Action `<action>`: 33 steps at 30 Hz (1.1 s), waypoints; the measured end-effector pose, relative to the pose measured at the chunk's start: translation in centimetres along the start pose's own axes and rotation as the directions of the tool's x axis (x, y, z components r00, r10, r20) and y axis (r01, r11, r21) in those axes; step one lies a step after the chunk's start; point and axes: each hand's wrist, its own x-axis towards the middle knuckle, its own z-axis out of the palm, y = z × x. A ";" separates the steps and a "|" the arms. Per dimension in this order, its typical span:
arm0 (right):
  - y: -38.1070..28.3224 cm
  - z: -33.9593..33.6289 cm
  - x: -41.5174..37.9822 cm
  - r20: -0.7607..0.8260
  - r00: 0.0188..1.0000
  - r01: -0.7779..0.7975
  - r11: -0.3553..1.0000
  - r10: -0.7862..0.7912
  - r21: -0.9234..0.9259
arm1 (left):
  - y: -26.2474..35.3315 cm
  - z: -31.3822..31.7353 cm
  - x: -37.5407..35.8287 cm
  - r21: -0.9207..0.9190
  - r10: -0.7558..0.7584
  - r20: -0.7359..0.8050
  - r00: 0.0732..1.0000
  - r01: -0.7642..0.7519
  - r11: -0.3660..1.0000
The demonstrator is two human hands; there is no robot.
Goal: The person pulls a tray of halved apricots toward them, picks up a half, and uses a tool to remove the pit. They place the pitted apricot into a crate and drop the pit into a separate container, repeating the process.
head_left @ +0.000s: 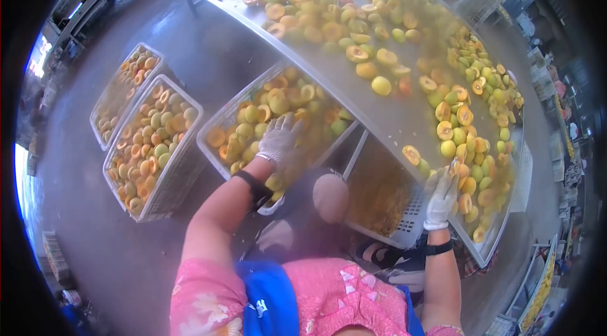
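Note:
My left hand [280, 138], in a white glove, lies with its fingers spread on the fruit in a white plastic crate [212, 149] beside the table. This crate is full of yellow and green apricot halves [278, 103]. At the near edge of the metal table, my right hand [441, 193], also gloved, rests with its fingers stretched out against a heap of apricots [466, 146]. Many of these are cut, with orange flesh or a pit hollow showing. Haze blurs part of the view around both hands.
Two more crates of apricots, a near one [148, 165] and a farther one [126, 92], stand on the floor at the left. Under the table edge, between my arms, sits a crate [404, 235] with brownish bits. The metal table [386, 118] has a raised rim.

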 end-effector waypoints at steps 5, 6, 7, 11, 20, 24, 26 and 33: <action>0.9 0.0 0.3 -0.028 0.996 0.086 0.991 -0.090 -0.098 | 3.9 3.6 6.4 -0.052 -0.069 0.043 0.997 0.071 0.996; 0.6 0.3 0.3 -0.031 0.995 0.090 0.991 -0.094 -0.102 | 4.6 3.3 7.5 -0.117 -0.021 0.087 0.996 0.031 0.993; 0.4 0.4 0.3 -0.027 0.997 0.066 0.993 -0.069 -0.100 | 4.8 5.0 8.9 -0.194 -0.032 0.018 0.999 0.035 0.980; 1.5 -0.8 -0.2 0.042 0.991 -0.130 0.991 0.128 0.036 | 4.1 1.9 12.9 -0.293 0.064 0.087 0.994 -0.036 0.955; 0.7 -0.1 -0.2 0.011 0.954 -0.299 0.942 0.301 0.151 | -3.3 5.9 19.9 -0.019 -0.044 -0.137 0.990 0.041 0.999; 1.1 0.1 -0.6 -0.039 0.950 -0.299 0.940 0.310 0.166 | -3.3 4.6 21.2 0.031 -0.068 0.016 0.998 0.068 0.997; 0.7 0.0 -0.4 -0.013 0.957 -0.287 0.950 0.291 0.120 | -3.5 4.1 21.3 0.046 -0.068 0.047 0.997 0.066 0.997; 2.0 -0.5 -0.8 -0.013 0.959 -0.280 0.952 0.284 0.124 | -3.9 1.0 19.5 0.042 -0.090 0.193 0.977 0.083 0.996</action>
